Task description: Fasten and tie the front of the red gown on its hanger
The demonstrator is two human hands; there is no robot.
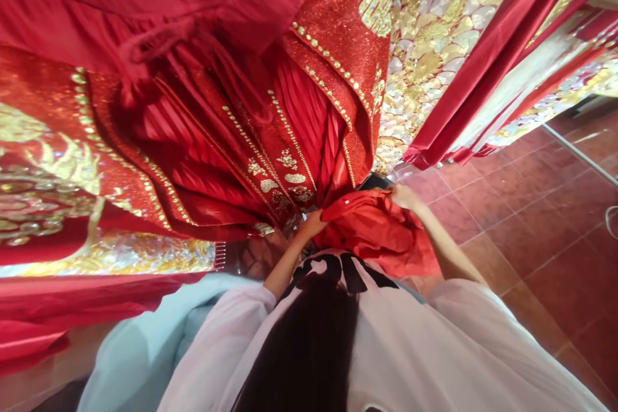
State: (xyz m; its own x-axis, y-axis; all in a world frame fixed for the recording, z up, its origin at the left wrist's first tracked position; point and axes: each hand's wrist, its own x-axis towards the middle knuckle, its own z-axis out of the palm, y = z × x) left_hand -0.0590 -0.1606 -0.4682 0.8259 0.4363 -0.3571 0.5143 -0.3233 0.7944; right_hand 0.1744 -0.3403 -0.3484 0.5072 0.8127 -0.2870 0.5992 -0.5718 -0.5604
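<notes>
A crumpled plain red cloth [381, 228] hangs between my two hands, low in front of my body. My left hand [315, 224] is closed on its left edge, close to the hem of a pleated red skirt [226, 167]. With fingers bent, my right hand [404, 197] grips the upper right edge of the same cloth. Gold beads and gold embroidered panels run down the skirt, which fans out just beyond my left hand. Higher up, a tied red drawstring [159, 45] dangles over the skirt. The fingertips of both hands are partly hidden in the fabric.
Gold and silver sequined garments [429, 32] hang at the upper right, beside long red fabric strips [487, 71]. An embroidered garment [48, 180] fills the left side. Red floor tiles [541, 232] and a thin metal bar [579, 153] lie to the right.
</notes>
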